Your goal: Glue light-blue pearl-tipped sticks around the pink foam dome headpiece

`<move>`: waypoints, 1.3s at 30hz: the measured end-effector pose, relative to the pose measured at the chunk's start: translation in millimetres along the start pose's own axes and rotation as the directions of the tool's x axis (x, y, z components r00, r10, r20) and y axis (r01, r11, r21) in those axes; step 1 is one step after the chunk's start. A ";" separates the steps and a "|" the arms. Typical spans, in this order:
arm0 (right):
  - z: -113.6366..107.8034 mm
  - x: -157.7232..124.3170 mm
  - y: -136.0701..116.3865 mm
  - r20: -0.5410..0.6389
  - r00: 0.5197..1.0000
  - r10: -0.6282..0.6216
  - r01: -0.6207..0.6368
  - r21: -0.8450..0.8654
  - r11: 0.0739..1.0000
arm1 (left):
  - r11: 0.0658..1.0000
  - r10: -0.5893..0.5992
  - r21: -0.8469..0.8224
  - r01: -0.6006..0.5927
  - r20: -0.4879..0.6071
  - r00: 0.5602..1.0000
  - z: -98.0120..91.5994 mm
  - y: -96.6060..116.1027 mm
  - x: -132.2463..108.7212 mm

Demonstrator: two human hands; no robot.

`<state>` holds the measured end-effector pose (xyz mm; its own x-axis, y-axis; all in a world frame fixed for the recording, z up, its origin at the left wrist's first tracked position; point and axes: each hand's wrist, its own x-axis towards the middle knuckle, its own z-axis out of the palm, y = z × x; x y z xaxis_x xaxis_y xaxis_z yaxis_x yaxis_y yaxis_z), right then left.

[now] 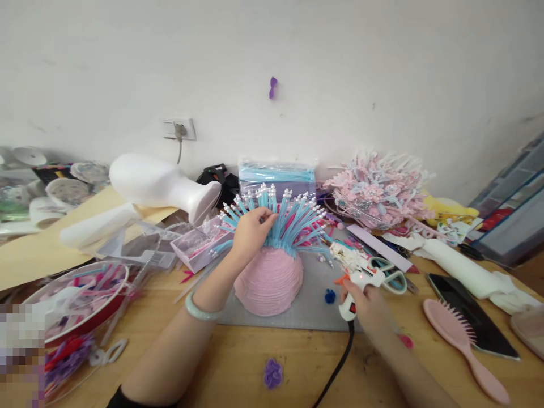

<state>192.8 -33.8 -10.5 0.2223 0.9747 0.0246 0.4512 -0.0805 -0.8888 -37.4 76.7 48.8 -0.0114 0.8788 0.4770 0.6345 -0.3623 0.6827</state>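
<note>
Head view: the left hand [250, 229] is up at the fan of blue sticks [297, 218] that stands out of the pink dome [270, 280]. Its fingers [264, 214] are curled in among the sticks; whether they pinch one cannot be told, as the back of the hand covers the tips. The dome sits on a grey mat [314, 303] in the middle of the table [238, 357]. The right hand [365, 303] is closed round the handle of a glue gun [361, 279], just right of the dome. The gun's light is lit and its nozzle points left, toward the sticks.

Risks, as I judge them:
- The lit gun is probably hot. With the nozzle this near, a slip could burn the left fingers or melt a stick.
- Glue could drip on the mat or on the small blue flower [330, 296] under the nozzle.
- The cord [335, 368] runs back past a purple flower [272, 373] and a tug could sweep it off.
- Scissors [391, 277] lie just behind the gun, in the way of the right hand.
- Pressing on the sticks could bend them or tip the dome.

Hard to make out: how the sticks are fixed in the dome, the far side of the fan, and the clutter of pink pieces at the wall. The lower left corner is blurred out.
</note>
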 end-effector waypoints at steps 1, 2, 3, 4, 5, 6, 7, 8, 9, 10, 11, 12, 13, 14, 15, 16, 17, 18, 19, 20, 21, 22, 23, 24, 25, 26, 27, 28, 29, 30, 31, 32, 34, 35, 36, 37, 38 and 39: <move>-4.3 0.0 4.9 -0.025 0.999 0.024 -0.025 -0.060 0.998 | 1.000 0.003 0.006 -0.003 0.002 1.000 0.0 0.3 0.0; -8.9 0.2 9.8 -0.054 0.997 0.051 -0.057 -0.130 0.990 | 1.000 0.004 0.012 -0.005 0.004 1.000 -0.1 0.7 0.0; -13.7 0.7 14.5 -0.075 0.993 0.087 -0.101 -0.209 0.973 | 1.000 0.005 0.016 -0.005 0.006 1.000 -0.1 1.0 0.0; -18.5 1.2 18.6 -0.099 0.988 0.119 -0.143 -0.284 0.948 | 1.000 0.006 0.020 -0.006 0.007 1.000 -0.1 1.2 0.0; -23.2 1.8 22.0 -0.118 0.981 0.151 -0.183 -0.345 0.921 | 1.000 0.007 0.024 -0.007 0.008 1.000 -0.1 1.3 0.0; -27.5 2.2 24.5 -0.135 0.975 0.179 -0.218 -0.388 0.896 | 1.000 0.008 0.026 -0.009 0.010 1.000 0.0 1.3 0.0; -31.2 2.5 26.2 -0.151 0.968 0.200 -0.246 -0.413 0.877 | 1.000 0.009 0.027 -0.009 0.011 1.000 0.1 1.1 0.0; -34.4 2.5 27.4 -0.162 0.961 0.223 -0.272 -0.424 0.864 | 1.000 0.009 0.026 -0.010 0.013 1.000 0.1 0.8 -0.1; -36.8 2.3 28.2 -0.171 0.955 0.243 -0.294 -0.424 0.857 | 1.000 0.010 0.026 -0.010 0.013 1.000 0.2 0.4 -0.1; -38.4 2.0 28.8 -0.181 0.949 0.259 -0.313 -0.420 0.852 | 1.000 0.009 0.026 -0.010 0.013 1.000 0.2 -0.1 -0.2; -39.3 1.6 29.4 -0.190 0.944 0.269 -0.325 -0.415 0.850 | 1.000 0.008 0.027 -0.009 0.013 1.000 0.4 -0.6 -0.2; -39.7 1.1 30.0 -0.197 0.942 0.270 -0.330 -0.412 0.849 | 1.000 0.007 0.030 -0.007 0.013 1.000 0.6 -1.0 -0.3; -39.5 0.7 30.7 -0.203 0.942 0.269 -0.331 -0.408 0.851 | 0.999 0.005 0.033 -0.005 0.013 1.000 0.8 -1.5 -0.3; -39.1 0.4 31.4 -0.205 0.942 0.264 -0.328 -0.404 0.854 | 0.999 0.001 0.036 -0.002 0.014 1.000 1.2 -2.0 -0.3; -38.5 0.1 32.1 -0.205 0.943 0.261 -0.324 -0.402 0.856 | 0.999 -0.004 0.039 0.003 0.016 1.000 1.7 -2.5 -0.2; -38.0 -0.1 32.7 -0.201 0.945 0.259 -0.321 -0.404 0.857 | 0.999 -0.009 0.039 0.008 0.018 1.000 2.1 -3.0 -0.1; -37.5 -0.3 33.2 -0.196 0.946 0.257 -0.317 -0.408 0.856 | 0.999 -0.014 0.039 0.013 0.021 1.000 2.5 -3.4 0.1; -37.2 -0.5 33.6 -0.193 0.948 0.254 -0.314 -0.414 0.854 | 0.999 -0.017 0.037 0.016 0.026 1.000 2.8 -3.7 0.3; -37.0 -0.8 33.9 -0.190 0.950 0.248 -0.307 -0.421 0.853 | 0.999 -0.020 0.033 0.019 0.034 0.999 2.8 -3.9 0.6; -36.9 -1.0 34.2 -0.188 0.952 0.240 -0.300 -0.430 0.851 | 0.999 -0.026 0.027 0.025 0.044 0.999 2.6 -4.0 0.9; -36.8 -1.2 34.4 -0.190 0.953 0.238 -0.299 -0.439 0.848 | 0.999 -0.034 0.021 0.033 0.055 0.998 2.2 -3.9 1.2; -36.7 -1.3 34.7 -0.190 0.952 0.239 -0.300 -0.444 0.844 | 0.999 -0.044 0.014 0.043 0.065 0.997 1.6 -3.7 1.4; -36.4 -1.4 34.9 -0.188 0.952 0.243 -0.304 -0.449 0.841 | 0.999 -0.053 0.007 0.052 0.073 0.996 0.8 -3.4 1.6; -36.2 -1.5 35.1 -0.184 0.951 0.248 -0.306 -0.453 0.837 | 0.998 -0.060 0.001 0.060 0.077 0.995 -0.1 -3.0 1.7; -35.8 -1.5 35.2 -0.178 0.951 0.254 -0.309 -0.456 0.835 | 0.998 -0.063 -0.005 0.064 0.077 0.995 -1.0 -2.5 1.7; -35.4 -1.5 35.2 -0.172 0.951 0.258 -0.309 -0.459 0.833 | 0.998 -0.063 -0.010 0.064 0.074 0.995 -2.0 -2.1 1.7; -35.1 -1.6 35.1 -0.163 0.952 0.260 -0.307 -0.461 0.833 | 0.998 -0.063 -0.012 0.064 0.067 0.996 -3.0 -1.6 1.8; -34.8 -1.7 34.7 -0.156 0.953 0.261 -0.303 -0.465 0.831 | 0.998 -0.064 -0.012 0.065 0.056 0.996 -4.0 -1.3 2.0; -34.5 -1.9 34.3 -0.154 0.953 0.261 -0.303 -0.473 0.828 | 0.998 -0.068 -0.013 0.069 0.044 0.997 -5.3 -1.0 2.4; -34.4 -2.1 33.8 -0.150 0.954 0.258 -0.299 -0.480 0.825 | 0.997 -0.073 -0.013 0.073 0.029 0.997 -6.7 -0.7 3.0; -34.3 -2.3 33.4 -0.147 0.956 0.255 -0.295 -0.485 0.824 | 0.997 -0.077 -0.015 0.077 0.014 0.997 -8.5 -0.3 3.8; -34.3 -2.5 33.0 -0.145 0.957 0.252 -0.291 -0.486 0.824 | 0.997 -0.080 -0.017 0.080 -0.001 0.997 -10.6 0.1 4.6; -34.2 -2.8 33.0 -0.141 0.956 0.256 -0.293 -0.487 0.823 | 0.997 -0.070 -0.027 0.070 -0.027 0.997 -15.6 1.3 5.4; -34.1 -2.9 33.4 -0.142 0.955 0.260 -0.296 -0.487 0.822 | 0.998 -0.051 -0.033 0.050 -0.040 0.998 -18.2 1.8 4.7; -34.0 -3.0 34.1 -0.145 0.955 0.260 -0.298 -0.486 0.822 | 0.999 -0.022 -0.033 0.020 -0.052 0.998 -20.7 2.2 2.7; -33.9 -3.1 34.9 -0.152 0.955 0.253 -0.295 -0.486 0.822 | 0.999 0.023 -0.027 -0.025 -0.060 0.998 -22.7 2.0 -0.6; -33.7 -3.2 35.8 -0.157 0.958 0.241 -0.287 -0.487 0.825 | 0.997 0.080 -0.004 -0.081 -0.066 0.995 -24.1 1.2 -5.4; -33.5 -3.2 36.5 -0.156 0.961 0.229 -0.276 -0.486 0.829 | 0.990 0.140 0.047 -0.136 -0.071 0.988 -24.7 -0.5 -11.5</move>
<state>237.5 -46.8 -27.7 0.4517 0.8855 -0.1086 0.7324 -0.4375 -0.5217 -56.7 59.1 56.6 0.0226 0.7954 0.6057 0.6659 -0.4639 0.5844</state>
